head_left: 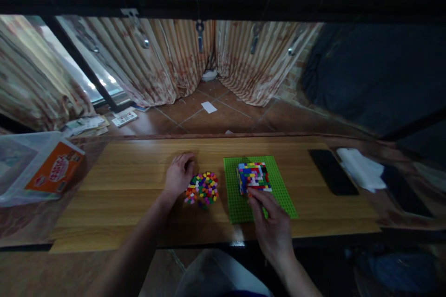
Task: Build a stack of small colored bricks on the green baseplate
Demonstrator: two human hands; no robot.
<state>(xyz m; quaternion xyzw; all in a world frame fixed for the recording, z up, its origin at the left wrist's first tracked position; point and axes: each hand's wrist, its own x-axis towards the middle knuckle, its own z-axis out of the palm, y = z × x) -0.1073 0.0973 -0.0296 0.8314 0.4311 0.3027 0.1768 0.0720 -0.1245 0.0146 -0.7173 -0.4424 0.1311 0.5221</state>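
My left hand rests on the table at the left edge of a pile of small multicoloured toy bricks. Its fingers are loosely bent, thumb apart from them, with nothing visible in the grasp. On a green studded baseplate stands a hollow-looking block built of many coloured bricks. At the near side of this block, my right hand pinches thumb and forefinger together. A tiny reddish brick shows at its fingertips, mostly hidden, close against the block's front wall.
The wooden table carries a black phone on the right, by a white tissue pack. A clear plastic tub with an orange label stands at the left. Striped curtains hang behind a dark crossbar.
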